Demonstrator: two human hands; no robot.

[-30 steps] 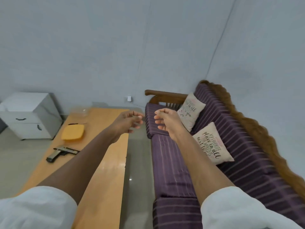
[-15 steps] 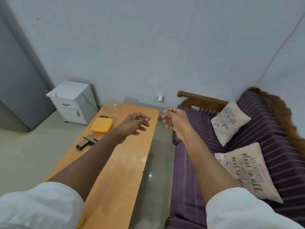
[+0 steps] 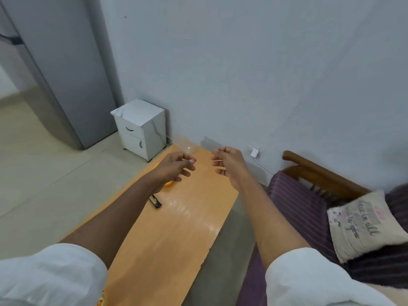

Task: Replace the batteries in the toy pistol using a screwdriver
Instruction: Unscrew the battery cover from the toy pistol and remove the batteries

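Both arms are stretched forward over a long orange-brown wooden table (image 3: pixel 176 239), with white sleeves at the bottom of the view. The left hand (image 3: pixel 174 166) is in the air above the far part of the table, fingers loosely curled, and it holds nothing. The right hand (image 3: pixel 228 163) is beside it, a little apart, also with relaxed curled fingers and nothing between them; it hangs over the far right corner of the table. The pistol (image 3: pixel 155 200) lies flat on the table near the left edge, just under the left forearm, which hides most of it. Only one short dark end shows, black with a lighter grey-tan strip along it; more of its form I cannot tell. A small piece of a yellow thing (image 3: pixel 169 184) shows under the left wrist, just beyond the pistol. At the far end of the table stands a clear bowl (image 3: pixel 184 144), blurred. On the floor past the far left corner is a white cabinet (image 3: pixel 143 129). To the right of the table is a purple striped sofa (image 3: pixel 298 206) with a cushion (image 3: pixel 364 224) on it.
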